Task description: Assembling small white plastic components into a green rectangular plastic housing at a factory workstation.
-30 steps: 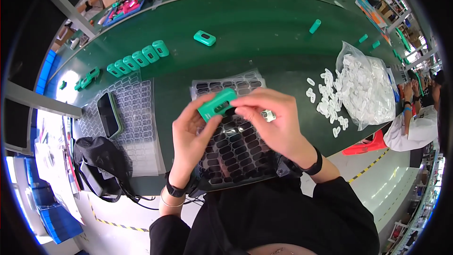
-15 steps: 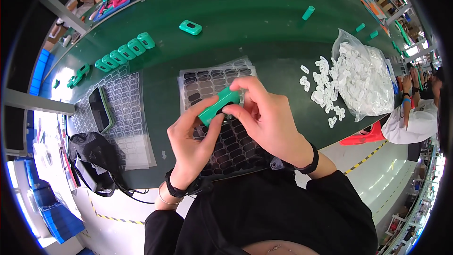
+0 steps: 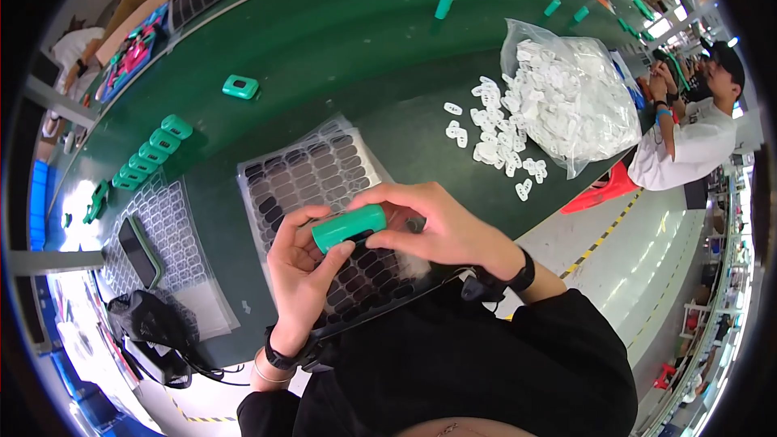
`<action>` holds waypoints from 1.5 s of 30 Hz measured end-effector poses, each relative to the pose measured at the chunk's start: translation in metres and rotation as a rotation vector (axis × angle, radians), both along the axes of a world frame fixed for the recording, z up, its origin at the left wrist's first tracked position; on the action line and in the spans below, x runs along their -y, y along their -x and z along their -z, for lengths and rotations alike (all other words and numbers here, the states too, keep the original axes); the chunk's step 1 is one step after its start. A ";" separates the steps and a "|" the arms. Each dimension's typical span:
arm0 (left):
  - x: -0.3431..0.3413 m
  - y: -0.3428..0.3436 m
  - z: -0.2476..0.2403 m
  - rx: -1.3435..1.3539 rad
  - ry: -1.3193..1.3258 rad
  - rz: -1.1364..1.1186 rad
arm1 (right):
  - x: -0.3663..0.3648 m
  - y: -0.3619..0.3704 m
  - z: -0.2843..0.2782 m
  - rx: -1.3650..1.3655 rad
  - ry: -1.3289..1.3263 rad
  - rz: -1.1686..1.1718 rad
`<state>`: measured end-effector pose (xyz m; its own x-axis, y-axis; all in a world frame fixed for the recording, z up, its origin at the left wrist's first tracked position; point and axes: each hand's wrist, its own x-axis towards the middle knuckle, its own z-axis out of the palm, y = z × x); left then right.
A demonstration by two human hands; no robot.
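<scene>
A glossy green rounded plastic case with a dark panel on its near side is held between both hands, above a sheet of dark oval stickers. My left hand grips its left end, the thumb near the dark panel. At the right end, my right hand holds it with fingers on top and thumb beneath, by the panel. Part of the sticker sheet is hidden under my hands. Similar green cases form a row at the left, and one more green case lies apart farther back.
A clear bag of white plastic pieces stands at the right, with loose white pieces beside it. Left are a phone on pale sheets and a black mesh pouch. A person in white sits at the far right.
The view has swung, so the table things sit farther left in it. The green case has been turned to lie more level, its rounded side up and the dark panel facing me. Both hands still hold it.
</scene>
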<state>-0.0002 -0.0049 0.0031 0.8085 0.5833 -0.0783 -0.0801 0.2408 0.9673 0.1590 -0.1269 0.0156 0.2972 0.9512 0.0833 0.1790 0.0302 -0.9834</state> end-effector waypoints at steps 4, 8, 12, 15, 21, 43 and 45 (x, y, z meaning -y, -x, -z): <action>-0.017 -0.015 0.005 -0.080 -0.553 -0.064 | 0.018 -0.062 0.023 0.350 0.194 0.411; -0.042 -0.019 0.006 -0.303 -0.987 -0.004 | 0.016 -0.127 0.058 0.359 0.451 0.721; -0.046 -0.028 0.023 -0.347 -1.055 0.132 | 0.005 -0.143 0.093 0.758 0.379 0.764; -0.052 -0.032 0.039 -0.278 -1.100 0.172 | 0.007 -0.148 0.091 0.804 0.410 0.741; -0.051 -0.030 0.058 -0.187 -0.720 0.068 | -0.013 -0.103 0.047 0.580 0.009 0.668; -0.054 -0.028 0.066 -0.280 -0.841 0.015 | -0.074 -0.016 0.042 0.942 -0.279 -0.031; -0.056 -0.028 0.068 -0.325 -0.862 0.048 | -0.073 -0.019 0.041 1.032 -0.349 -0.021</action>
<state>0.0280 0.0508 -0.0648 0.8474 0.5120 0.1405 0.2185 -0.5775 0.7867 0.1776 -0.0536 -0.0258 -0.0870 0.8307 0.5498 0.9097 0.2912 -0.2961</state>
